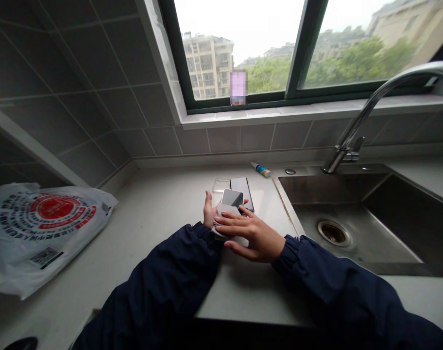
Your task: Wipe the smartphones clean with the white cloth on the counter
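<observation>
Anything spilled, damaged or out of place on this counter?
Nothing spilled or broken. Only oddity: a small tube lies loose at the sink rim, and a second phone lies flat close by. The left hand holds a phone, right hand flat on a cloth.

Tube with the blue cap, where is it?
Head view: the tube lies on the counter by the back wall, just left of the sink, beyond the flat phone.

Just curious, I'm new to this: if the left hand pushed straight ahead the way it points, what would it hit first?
Probably the clear case lying just beyond the left hand and the grey phone it grips; depth is unclear.
</observation>
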A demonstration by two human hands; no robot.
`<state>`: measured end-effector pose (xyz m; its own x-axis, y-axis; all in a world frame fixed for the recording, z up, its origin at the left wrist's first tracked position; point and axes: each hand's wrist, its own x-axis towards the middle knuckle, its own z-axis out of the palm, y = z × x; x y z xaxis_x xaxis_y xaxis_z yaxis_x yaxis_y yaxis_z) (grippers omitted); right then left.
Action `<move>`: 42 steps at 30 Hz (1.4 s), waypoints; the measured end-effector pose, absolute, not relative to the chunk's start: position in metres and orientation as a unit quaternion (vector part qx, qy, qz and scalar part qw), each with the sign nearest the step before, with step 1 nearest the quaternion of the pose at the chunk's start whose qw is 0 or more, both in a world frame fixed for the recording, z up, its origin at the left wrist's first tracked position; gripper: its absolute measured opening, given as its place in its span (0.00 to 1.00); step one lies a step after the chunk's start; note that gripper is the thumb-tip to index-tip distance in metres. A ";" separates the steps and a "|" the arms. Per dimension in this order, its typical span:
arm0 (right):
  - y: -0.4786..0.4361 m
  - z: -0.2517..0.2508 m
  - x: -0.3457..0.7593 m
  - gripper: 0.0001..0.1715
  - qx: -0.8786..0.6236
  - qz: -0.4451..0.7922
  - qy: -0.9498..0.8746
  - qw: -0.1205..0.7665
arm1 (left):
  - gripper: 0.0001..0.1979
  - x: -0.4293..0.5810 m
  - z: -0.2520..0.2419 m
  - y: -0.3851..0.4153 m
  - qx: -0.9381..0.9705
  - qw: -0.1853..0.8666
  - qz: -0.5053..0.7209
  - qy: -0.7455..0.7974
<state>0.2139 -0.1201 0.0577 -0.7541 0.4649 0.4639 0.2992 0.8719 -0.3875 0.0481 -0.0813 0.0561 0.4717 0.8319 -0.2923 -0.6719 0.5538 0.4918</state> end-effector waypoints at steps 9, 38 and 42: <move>-0.119 0.056 0.213 0.23 -0.209 0.136 -0.926 0.284 | 0.63 0.046 0.052 -0.081 0.157 0.845 0.444 0.253; -0.114 0.056 0.214 0.25 -0.246 0.122 -0.919 0.283 | 0.56 0.051 0.050 -0.079 0.187 0.835 0.450 0.256; -0.113 0.054 0.213 0.25 -0.246 0.120 -0.917 0.291 | 0.54 0.051 0.049 -0.078 0.180 0.829 0.465 0.252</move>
<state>0.2129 -0.1130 0.0538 -0.7094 0.5216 0.4740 0.3818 0.8497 -0.3636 0.0511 -0.0785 0.0494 0.4410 0.8619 -0.2504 -0.6802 0.5029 0.5333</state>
